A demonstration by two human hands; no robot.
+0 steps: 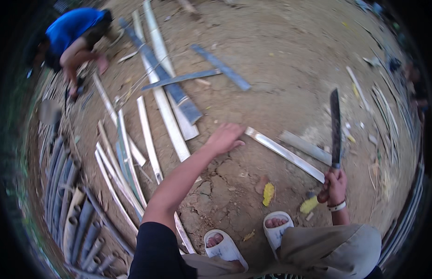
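Note:
My right hand (335,188) is wrapped round the handle of a machete (336,125), whose dark blade points up and away from me. Just left of that fist ends a split bamboo strip (285,154), its pale hollow side facing up. My left hand (227,138) is stretched forward over the dirt, thumb apart from the fingers and nothing in it. Its fingertips are beside the strip's far end; whether they touch it I cannot tell. Behind the strip lies a greyish bamboo piece (306,147), rounded side up.
Split bamboo lengths (167,111) lie across the ground to the left. Bamboo poles (81,228) are stacked at the lower left. A person in a blue shirt (74,28) crouches at the far left. Yellow leaf-like pieces (268,194) lie near my white sandals (225,246).

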